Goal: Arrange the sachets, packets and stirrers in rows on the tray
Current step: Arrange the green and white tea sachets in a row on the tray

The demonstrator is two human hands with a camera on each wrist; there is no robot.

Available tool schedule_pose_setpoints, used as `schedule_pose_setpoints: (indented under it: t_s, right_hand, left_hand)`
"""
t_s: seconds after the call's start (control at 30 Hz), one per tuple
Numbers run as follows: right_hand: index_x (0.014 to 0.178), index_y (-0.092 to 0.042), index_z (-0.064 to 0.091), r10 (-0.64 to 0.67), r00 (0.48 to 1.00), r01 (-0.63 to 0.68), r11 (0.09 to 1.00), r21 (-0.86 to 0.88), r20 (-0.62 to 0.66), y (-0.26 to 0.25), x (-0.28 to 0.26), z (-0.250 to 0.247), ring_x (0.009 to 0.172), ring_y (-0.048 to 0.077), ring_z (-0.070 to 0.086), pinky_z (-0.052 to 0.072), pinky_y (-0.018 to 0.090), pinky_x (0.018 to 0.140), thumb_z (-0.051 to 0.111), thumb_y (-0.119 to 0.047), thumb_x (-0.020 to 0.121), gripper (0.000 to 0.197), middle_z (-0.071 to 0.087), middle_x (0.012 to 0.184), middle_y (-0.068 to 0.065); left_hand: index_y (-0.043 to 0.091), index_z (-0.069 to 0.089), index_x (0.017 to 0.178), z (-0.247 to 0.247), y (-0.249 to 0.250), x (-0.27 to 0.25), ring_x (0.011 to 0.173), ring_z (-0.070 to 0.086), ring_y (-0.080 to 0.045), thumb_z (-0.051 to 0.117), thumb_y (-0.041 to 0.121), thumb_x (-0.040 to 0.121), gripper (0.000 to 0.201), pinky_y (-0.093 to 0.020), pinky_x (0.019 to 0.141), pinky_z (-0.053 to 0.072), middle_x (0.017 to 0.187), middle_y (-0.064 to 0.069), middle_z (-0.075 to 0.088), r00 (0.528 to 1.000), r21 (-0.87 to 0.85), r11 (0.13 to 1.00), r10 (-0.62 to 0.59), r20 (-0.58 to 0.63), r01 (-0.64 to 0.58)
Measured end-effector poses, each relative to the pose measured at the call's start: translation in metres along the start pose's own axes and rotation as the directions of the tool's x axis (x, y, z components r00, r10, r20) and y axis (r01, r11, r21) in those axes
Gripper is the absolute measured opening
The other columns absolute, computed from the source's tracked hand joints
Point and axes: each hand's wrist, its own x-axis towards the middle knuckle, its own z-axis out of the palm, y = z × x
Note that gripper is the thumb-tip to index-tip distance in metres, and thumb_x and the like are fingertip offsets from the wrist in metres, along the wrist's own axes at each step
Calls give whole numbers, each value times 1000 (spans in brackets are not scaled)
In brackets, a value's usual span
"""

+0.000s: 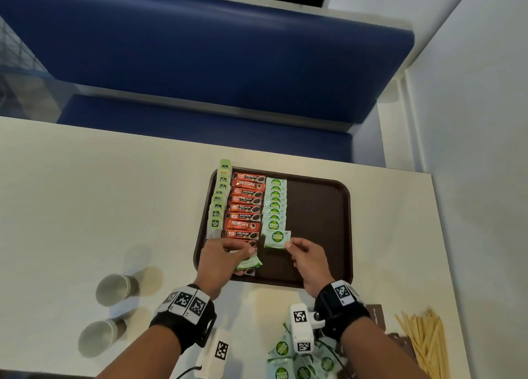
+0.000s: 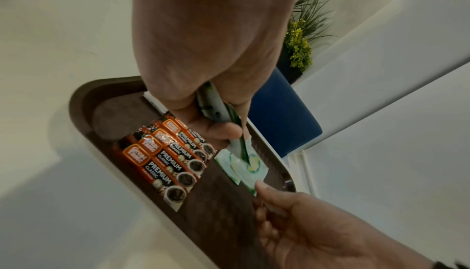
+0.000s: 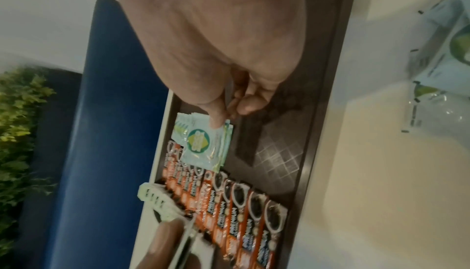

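A brown tray [image 1: 317, 216] holds three rows: green tea sachets [image 1: 218, 201] at the left, red coffee packets [image 1: 245, 207] in the middle, pale green coco sugar sachets [image 1: 275, 201] to their right. My right hand [image 1: 291, 249] pinches the right edge of the nearest coco sachet [image 1: 276, 238] at the near end of that row; in the right wrist view the thumb lies on the sachet [image 3: 203, 142]. My left hand [image 1: 243, 253] hovers over the tray's near left part and grips a small stack of coco sachets [image 1: 249, 263], seen edge-on in the left wrist view [image 2: 216, 104].
Loose coco sachets [image 1: 285, 356] lie on the table near my right wrist. Wooden stirrers [image 1: 425, 338] and brown packets [image 1: 375, 314] lie at the near right. Two paper cups [image 1: 117, 288] stand at the near left. A blue bench [image 1: 200, 64] runs behind the table.
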Motion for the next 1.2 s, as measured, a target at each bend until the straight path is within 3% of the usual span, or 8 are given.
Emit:
schedule_pose_setpoints:
  t_s: [0.1,0.3,0.47,0.6,0.77,1.03,1.1,1.2]
  right_hand:
    - [100,-22,81,7,995,-11,999,-42,-99,12,16,12,100,17,73,60,44,99,80,-22,93,7,80,99,-4]
    - [99,-20,78,-89,970,57,988,-146,-226,8,24,27,84,7,65,50,28,82,77,-17,95,5,73,90,-7]
    - [98,-17,76,-138,962,84,971,-224,-235,9,25,31,82,10,64,47,25,73,76,-14,95,4,71,87,-5]
    - [91,-22,72,-168,958,105,960,-261,-233,13,25,33,93,21,67,57,39,85,77,-14,93,10,71,83,-8]
    - [94,-20,69,-202,946,135,956,-259,-255,11,22,33,87,17,69,51,30,77,78,-12,92,13,70,82,-8]
    - [89,-29,66,-199,947,125,951,-282,-252,13,23,37,96,22,67,57,43,88,79,-16,92,19,70,82,-11]
    - [91,-25,67,-195,947,124,954,-273,-254,12,23,37,95,22,68,57,39,84,79,-16,92,16,70,82,-10]
    - [99,-17,68,-174,947,118,970,-211,-270,6,16,34,89,19,69,48,22,68,78,-16,93,12,69,85,-6]
  left_hand:
    - [19,87,85,-5,-2,0,89,81,-22,91,16,85,5,-31,60,62,94,-3,83,1000,16,1000,0,-2,0]
    - [17,87,88,-6,1,-1,86,81,-21,90,16,86,4,-31,61,63,95,-2,83,1000,4,1000,-12,-7,12]
    - [19,87,88,-8,0,0,87,81,-20,90,17,86,4,-30,60,62,96,-1,83,1000,11,1000,-13,-6,13]
    - [18,87,89,-10,-1,-1,88,81,-21,90,18,87,3,-30,60,63,95,-1,83,1000,18,1000,-20,-10,20]
    - [21,87,88,-11,-2,-1,90,81,-20,90,19,87,3,-29,60,62,96,1,83,1000,24,1000,-18,-6,18]
    - [20,87,90,-11,-1,-2,91,81,-22,90,20,87,4,-29,60,62,98,-1,83,1000,18,1000,-20,-1,20]
    - [20,87,91,-11,-1,-2,91,81,-21,90,20,88,4,-30,61,63,99,-1,83,1000,17,1000,-20,-3,20]
    - [18,86,91,-10,1,0,90,82,-21,87,22,90,4,-38,67,67,97,-2,83,1000,-12,1000,-26,-13,26]
